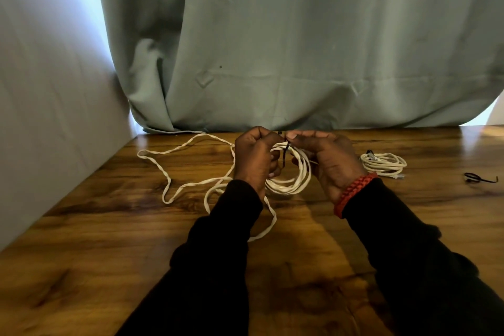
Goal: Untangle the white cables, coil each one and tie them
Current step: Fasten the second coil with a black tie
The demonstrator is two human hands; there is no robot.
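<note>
No words or labels can be read on anything here. The table (pixel 114 226) is shiny brown wood; a green curtain (pixel 300 49) hangs along its back edge, and a pale wall (pixel 54 117) stands at its left edge. Both hands are up near the back edge, in the middle; the left hand (pixel 256 158) has its fingers curled around a white coil (pixel 298 177); the right hand (pixel 327 161) pinches a thin dark tie (pixel 284 157) that goes across the coil. Both arms wear black sleeves; a red band (pixel 351 194) is on the right wrist. A loose cable (pixel 174 169) lies in loops toward the left edge; a tied coil (pixel 384 162) lies toward the right edge; a spare tie (pixel 478 178) lies at the right edge.
</note>
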